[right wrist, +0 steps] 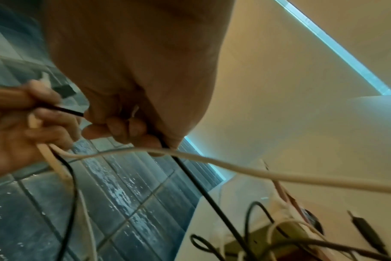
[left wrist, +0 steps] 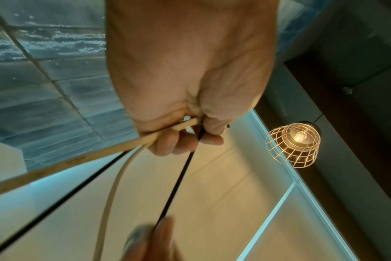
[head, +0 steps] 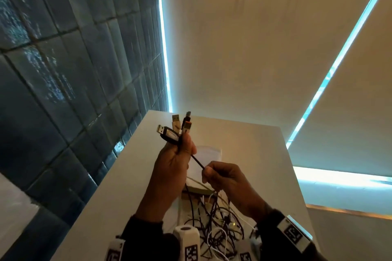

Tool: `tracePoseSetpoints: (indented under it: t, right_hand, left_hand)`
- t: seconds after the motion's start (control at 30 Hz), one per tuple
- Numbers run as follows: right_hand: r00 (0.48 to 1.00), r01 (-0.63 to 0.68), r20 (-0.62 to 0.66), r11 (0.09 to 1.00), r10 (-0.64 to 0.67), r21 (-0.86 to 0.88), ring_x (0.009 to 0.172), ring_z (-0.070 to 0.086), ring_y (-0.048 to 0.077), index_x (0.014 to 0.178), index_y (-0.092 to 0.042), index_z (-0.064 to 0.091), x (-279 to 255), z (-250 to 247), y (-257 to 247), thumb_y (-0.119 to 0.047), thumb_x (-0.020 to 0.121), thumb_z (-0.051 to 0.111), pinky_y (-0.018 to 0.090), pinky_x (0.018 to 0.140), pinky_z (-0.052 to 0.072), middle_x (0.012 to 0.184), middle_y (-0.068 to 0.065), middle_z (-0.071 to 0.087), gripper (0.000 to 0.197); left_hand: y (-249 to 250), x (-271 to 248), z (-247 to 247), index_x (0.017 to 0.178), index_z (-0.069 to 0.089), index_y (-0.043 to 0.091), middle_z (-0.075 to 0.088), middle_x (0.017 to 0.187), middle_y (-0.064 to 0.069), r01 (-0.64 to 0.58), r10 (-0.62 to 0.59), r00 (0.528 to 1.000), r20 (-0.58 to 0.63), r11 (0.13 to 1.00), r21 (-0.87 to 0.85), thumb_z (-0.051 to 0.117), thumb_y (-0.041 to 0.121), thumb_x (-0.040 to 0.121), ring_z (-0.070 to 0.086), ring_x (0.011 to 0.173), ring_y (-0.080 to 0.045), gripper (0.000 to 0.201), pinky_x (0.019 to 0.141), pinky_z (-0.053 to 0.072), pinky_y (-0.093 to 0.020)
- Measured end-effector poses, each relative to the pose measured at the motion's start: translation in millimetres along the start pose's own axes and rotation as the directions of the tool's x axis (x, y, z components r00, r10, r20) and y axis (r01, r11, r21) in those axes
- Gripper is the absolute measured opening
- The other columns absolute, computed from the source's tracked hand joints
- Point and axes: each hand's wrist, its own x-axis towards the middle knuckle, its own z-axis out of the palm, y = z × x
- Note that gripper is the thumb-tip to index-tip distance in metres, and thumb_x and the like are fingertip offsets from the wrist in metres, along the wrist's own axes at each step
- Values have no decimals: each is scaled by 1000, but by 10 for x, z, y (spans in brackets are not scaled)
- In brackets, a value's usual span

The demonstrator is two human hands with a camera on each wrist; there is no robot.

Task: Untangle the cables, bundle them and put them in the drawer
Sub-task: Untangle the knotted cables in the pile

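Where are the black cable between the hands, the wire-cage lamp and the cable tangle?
black cable (head: pixel 197 161), head view, taut span between hands.
wire-cage lamp (left wrist: pixel 293 144), left wrist view, cage front.
cable tangle (head: pixel 218 226), head view, middle of heap.

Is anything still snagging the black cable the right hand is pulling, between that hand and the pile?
Yes. Below the right hand, the black cable drops into the tangled pile of black and white cables on the table. A white cable crosses it just under the fingers. No drawer is in view.

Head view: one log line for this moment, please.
left hand: holds USB plug ends raised | right hand: pinches black cable | tangle: on table
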Motion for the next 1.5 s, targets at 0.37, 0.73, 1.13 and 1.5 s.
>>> tracePoseSetpoints:
  t: [0.37, 0.73, 1.13, 1.5]
  right_hand:
    - [972, -220, -111, 969, 208, -115, 60, 47, 12, 67, -8, 61, -148, -90, 770, -24, 96, 57, 27, 60, 38, 62, 1, 53, 34]
    - [964, -234, -187, 934, 188, -269, 60, 51, 1, 71, -8, 63, -250, -121, 1075, -16, 100, 49, 14, 61, 39, 61, -11, 56, 33]
    - [910, -194, -380, 980, 165, -40, 57, 52, 10, 79, -3, 69, -223, -81, 596, -13, 92, 61, 22, 53, 43, 66, 7, 61, 19]
    - [965, 19, -261, 996, 5, 88, 54, 53, 1, 88, 9, 68, -191, -3, 220, 1, 87, 64, 13, 51, 41, 64, -5, 66, 9]
  left_hand:
    - [203, 11, -96, 67, 37, 17, 20, 53, 4, 50, -45, 999, 23, 944, -326, 41, 50, 89, 16, 47, -11, 39, 49, 13, -33]
    - [314, -45, -171, 79, 52, 14, 28, 53, 7, -3, 13, 1000, 28, 942, -336, 38, 37, 97, 20, 48, -10, 33, 49, 15, -32]
    - [156, -150, -147, 71, 44, 14, 40, 53, -2, 231, -233, 972, 21, 939, -254, 35, 36, 102, 25, 39, -10, 39, 40, 18, -22]
    - [-91, -40, 261, 74, 50, 9, 71, 88, -18, 472, -425, 882, 205, 787, -398, 32, 34, 103, 67, 87, -35, 43, 86, 52, -46]
